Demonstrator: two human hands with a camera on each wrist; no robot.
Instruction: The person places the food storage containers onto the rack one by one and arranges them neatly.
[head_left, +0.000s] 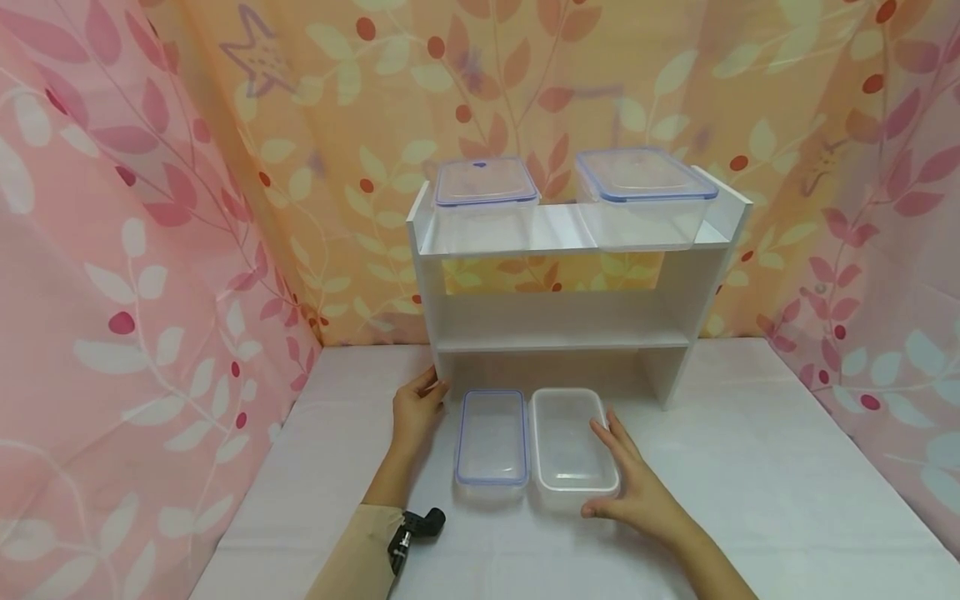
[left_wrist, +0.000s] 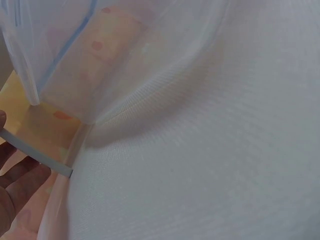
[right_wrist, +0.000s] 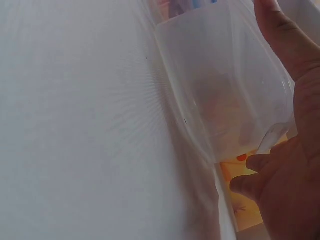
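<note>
My left hand (head_left: 415,414) pinches the lower front edge of the white shelf's (head_left: 562,321) left side panel. The left wrist view shows that panel edge (left_wrist: 37,153) between thumb and fingers. My right hand (head_left: 636,487) lies along the right side of a clear plastic food container (head_left: 572,442) with a white rim, fingers spread at its far right and thumb by its near right corner. Beside it on the left stands a clear food container (head_left: 492,442) with a blue-edged lid. Both containers sit on the table in front of the shelf.
Two larger clear containers with blue-edged lids, one on the left (head_left: 486,183) and one on the right (head_left: 647,175), stand on the shelf's top board. A white cloth covers the table (head_left: 750,483). Floral curtains (head_left: 360,125) enclose the back and sides.
</note>
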